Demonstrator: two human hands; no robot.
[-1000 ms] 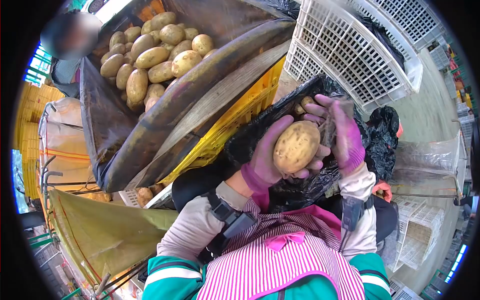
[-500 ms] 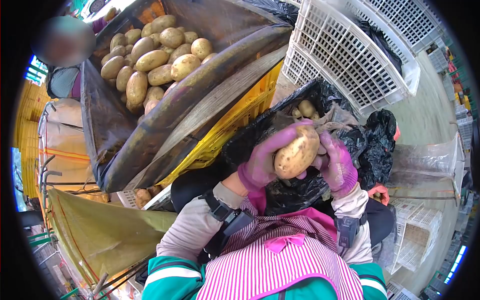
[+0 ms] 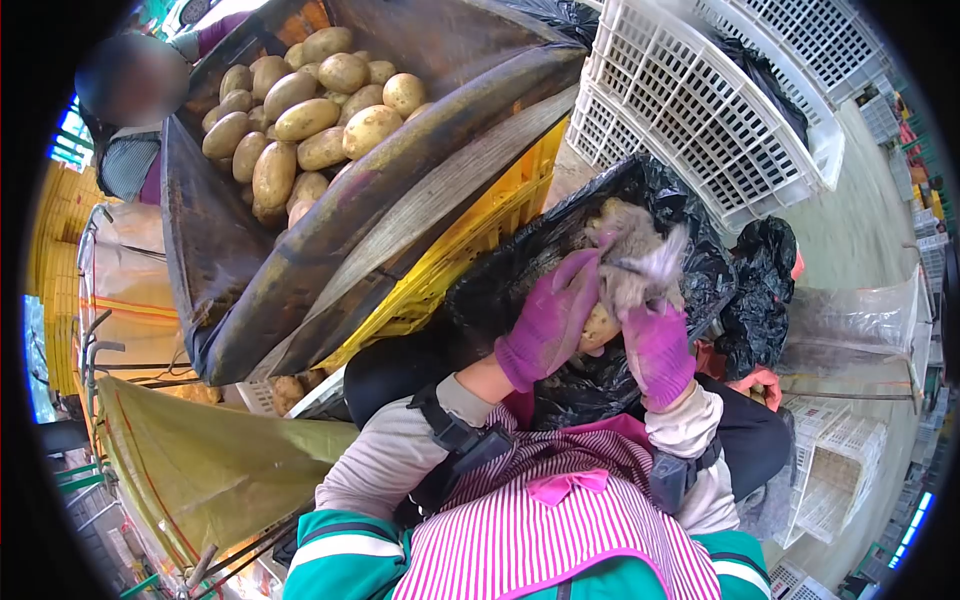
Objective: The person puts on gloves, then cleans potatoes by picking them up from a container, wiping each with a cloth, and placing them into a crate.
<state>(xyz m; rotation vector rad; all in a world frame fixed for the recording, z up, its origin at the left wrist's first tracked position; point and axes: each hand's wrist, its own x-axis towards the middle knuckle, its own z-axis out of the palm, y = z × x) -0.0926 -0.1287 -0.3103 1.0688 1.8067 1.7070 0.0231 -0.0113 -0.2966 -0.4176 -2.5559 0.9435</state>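
My left hand [image 3: 548, 318] and my right hand [image 3: 658, 350], both in purple gloves, are close together over a crate or box lined with a black plastic bag [image 3: 490, 275]. Between them is a crumpled grey cloth [image 3: 635, 260], partly smeared by motion. The fingers of both hands are closed on this cloth. Just below it, between my two palms, shows part of a potato [image 3: 600, 328]; what supports it is hidden.
Several potatoes [image 3: 308, 119] lie in a dark lined bin [image 3: 400, 215] at upper left, beside a yellow crate [image 3: 520, 210]. White crates [image 3: 690, 110] stand at upper right. A person [image 3: 130, 165] is beyond the bin. An olive sheet [image 3: 220, 450] hangs at lower left.
Half a second ago both hands held the potato up in plain view. Now the potato is lower and partly covered, and the grey cloth is up between the hands.
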